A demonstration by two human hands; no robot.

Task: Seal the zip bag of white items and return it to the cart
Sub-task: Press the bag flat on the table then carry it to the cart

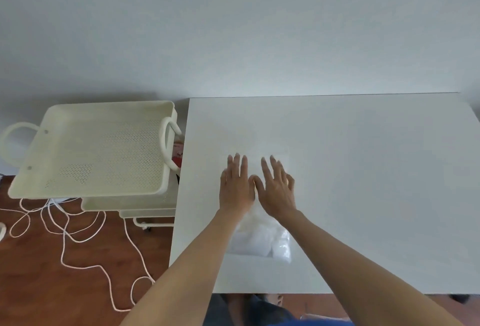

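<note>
Near table (pixel 363 170) left edge, left hand (pixel 236 188) and right hand (pixel 276 190), spread flat on bag (pixel 262 240); best pressed along whole zip before cart (pixel 98 149).

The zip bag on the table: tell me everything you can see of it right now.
The zip bag is clear, thin plastic, lying flat on the white table near its front-left part, lengthwise away from the person. Soft white items fill its near end, bunched into lumps. Its far end is pale and hard to make out against the tabletop. The left hand and right hand lie flat, fingers spread, pressing on that far part. Whether the zip is closed cannot be told. It is not in the cart.
</note>
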